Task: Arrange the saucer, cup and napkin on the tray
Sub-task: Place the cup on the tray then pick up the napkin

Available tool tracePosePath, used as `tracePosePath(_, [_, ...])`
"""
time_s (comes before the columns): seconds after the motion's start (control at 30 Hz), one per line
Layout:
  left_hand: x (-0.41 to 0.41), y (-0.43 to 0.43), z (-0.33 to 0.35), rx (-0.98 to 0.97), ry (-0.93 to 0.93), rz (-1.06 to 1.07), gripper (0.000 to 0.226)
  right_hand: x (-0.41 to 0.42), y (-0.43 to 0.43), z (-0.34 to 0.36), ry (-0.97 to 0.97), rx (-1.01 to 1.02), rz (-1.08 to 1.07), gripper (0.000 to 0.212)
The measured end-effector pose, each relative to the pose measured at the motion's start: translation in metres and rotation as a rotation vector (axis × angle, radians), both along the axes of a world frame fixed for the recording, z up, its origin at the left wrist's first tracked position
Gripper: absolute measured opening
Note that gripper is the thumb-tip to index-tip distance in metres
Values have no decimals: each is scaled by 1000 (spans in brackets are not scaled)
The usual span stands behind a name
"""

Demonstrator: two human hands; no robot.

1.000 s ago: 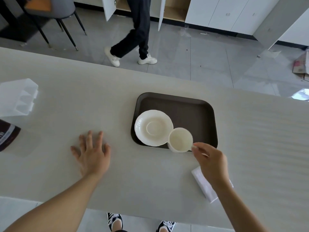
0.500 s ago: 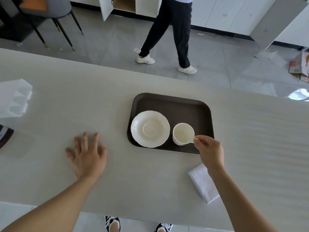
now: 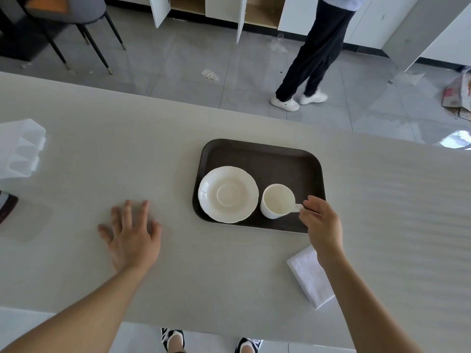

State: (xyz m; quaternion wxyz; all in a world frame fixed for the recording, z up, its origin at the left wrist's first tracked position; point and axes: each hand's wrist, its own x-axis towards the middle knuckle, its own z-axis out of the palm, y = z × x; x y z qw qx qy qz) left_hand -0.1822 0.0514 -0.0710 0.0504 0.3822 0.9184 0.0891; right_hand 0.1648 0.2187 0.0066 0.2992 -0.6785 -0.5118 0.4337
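Note:
A dark brown tray (image 3: 267, 154) lies on the pale table. On its left half rests a white scalloped saucer (image 3: 228, 194). A white cup (image 3: 276, 201) stands upright on the tray just right of the saucer, apart from it, handle pointing right. My right hand (image 3: 322, 225) pinches that handle with its fingertips. A folded white napkin (image 3: 309, 278) lies on the table near the front edge, below the tray's right corner, partly under my right forearm. My left hand (image 3: 131, 235) rests flat on the table left of the tray, fingers spread, holding nothing.
A translucent plastic box (image 3: 21, 149) and a dark object (image 3: 6, 206) sit at the table's left edge. Beyond the table a person (image 3: 313, 57) walks on the grey floor past open cabinets. A chair (image 3: 76, 19) stands at the far left.
My right hand carried the cup from the tray's front rim further onto the tray and set it down beside the saucer. The person behind walked to the right. My left hand stayed put.

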Motion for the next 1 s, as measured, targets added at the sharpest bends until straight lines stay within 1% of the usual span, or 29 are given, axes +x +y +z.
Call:
tracePosePath(0.07, [0,0,-1,-7,3,0,62,9,-6,-1,27,3,-58,36])
tracePosePath(0.2, [0,-1,0,-4,7,2,63,31,-21,-2,106,25,-129,30])
tracePosePath(0.3, [0,-1,0,-1,4,1,63,45,-28,-3,76,20,-140,23])
tracePosePath(0.4, [1,-1,0,-9,0,5,63,53,-33,-4,8,11,-108,20])
tracePosePath(0.47, [1,-1,0,-11,-1,2,63,55,-36,-4,-65,12,-70,20])
tracePosePath(0.57, [0,-1,1,-6,-6,3,62,59,-40,-5,-267,43,14,19])
tracePosePath(0.67, [1,0,1,-8,-10,8,63,64,-44,-5,-444,34,99,24])
tracePosePath(0.73, [1,0,2,-14,-14,12,63,69,-47,-6,-589,2,191,35])
tracePosePath(0.8, [1,1,2,-15,-15,10,63,73,-50,-6,-745,-95,284,54])
tracePosePath(0.87, [1,1,2,-10,-14,7,63,77,-52,-6,-841,-186,332,72])
tracePosePath(0.93, [1,0,2,-3,-16,8,63,79,-53,-8,-884,-230,342,78])
tracePosePath(1.0, [1,0,2,3,-19,8,63,78,-53,-9,-900,-254,336,77])
